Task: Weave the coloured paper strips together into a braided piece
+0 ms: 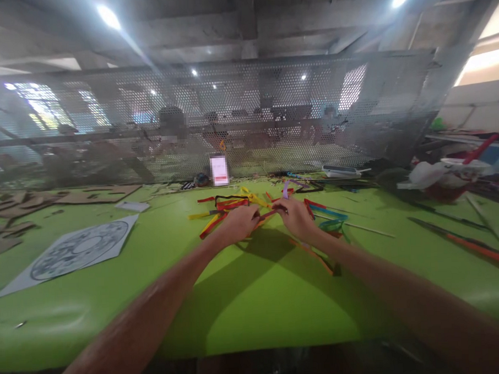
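Over the middle of the green table [280, 312], my left hand [243, 219] and my right hand [292, 214] pinch a narrow reddish strip [268, 214] stretched between them. Fingers of both hands are closed on it, and its ends are hidden in my grip. Around and behind my hands lie several coloured strips: a yellow strip [198, 216], a red strip [213, 226], a blue strip [329, 212] and a green strip [333, 225]. An upright purple strip [286, 188] rises behind my right hand. Below that hand, an orange strip [319, 258] rests on the table.
A paper with a printed round pattern [84, 244] lies left, near brown cardboard pieces [96, 195]. A lit phone [219, 170] stands before the perforated metal screen [255, 120]. At right are a white tray [342, 171], thin sticks and a long orange-and-dark tool [479, 247].
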Motion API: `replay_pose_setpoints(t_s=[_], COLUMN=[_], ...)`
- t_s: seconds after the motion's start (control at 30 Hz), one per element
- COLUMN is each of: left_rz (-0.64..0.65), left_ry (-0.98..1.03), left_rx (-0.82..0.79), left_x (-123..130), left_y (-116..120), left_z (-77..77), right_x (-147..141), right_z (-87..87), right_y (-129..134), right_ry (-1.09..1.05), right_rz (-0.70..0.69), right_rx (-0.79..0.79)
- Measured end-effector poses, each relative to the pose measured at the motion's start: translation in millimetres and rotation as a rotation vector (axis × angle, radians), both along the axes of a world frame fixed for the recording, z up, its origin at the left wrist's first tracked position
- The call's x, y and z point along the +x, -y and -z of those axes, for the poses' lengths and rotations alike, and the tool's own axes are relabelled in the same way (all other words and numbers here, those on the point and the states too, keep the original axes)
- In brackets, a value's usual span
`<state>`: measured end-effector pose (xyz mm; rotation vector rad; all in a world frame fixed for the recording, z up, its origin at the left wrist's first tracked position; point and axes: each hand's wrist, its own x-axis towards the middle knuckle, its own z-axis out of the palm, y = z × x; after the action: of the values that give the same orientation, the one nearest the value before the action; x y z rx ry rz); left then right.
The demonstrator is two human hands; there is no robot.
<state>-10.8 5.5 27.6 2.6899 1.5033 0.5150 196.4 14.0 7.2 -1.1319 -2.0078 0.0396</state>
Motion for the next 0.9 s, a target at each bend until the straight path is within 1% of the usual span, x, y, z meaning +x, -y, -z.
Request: replay_pose_setpoints(t_s=[0.17,0.27,0.4,0.57,0.73,0.9], left_rz=[-0.005,0.025,0.056,0.077,0.083,0.070], left_ry=[-0.018,0.036,0.111,0.119,0.141,0.144], left_rx=[-0.004,-0.011,-0.003,-0.003,-0.003,-0.013], left_x=[1.3,1.8,2.7,3.1,2.4,2.2], left_y=[-1.0,0.8,5.2,8.0,5.7,5.3], left_z=[3.2,3.9,4.4,6.1,9.1,9.3], right_x=[0.4,1.5,3.7,3.1,1.3,0.5], right_z=[-6.0,-8.1,-7.4,-7.4,-8.2,-6.3], right_y=[3.8,4.2,2.3,2.9,4.6,2.0], right_ry=[0.034,0.053,0.042,0.065,0.099,0.150], right_rz=[0.033,0.049,0.068,0.058,0.077,0.049], right_rx=[0.026,0.025,0.045,0.049,0.036,0.085])
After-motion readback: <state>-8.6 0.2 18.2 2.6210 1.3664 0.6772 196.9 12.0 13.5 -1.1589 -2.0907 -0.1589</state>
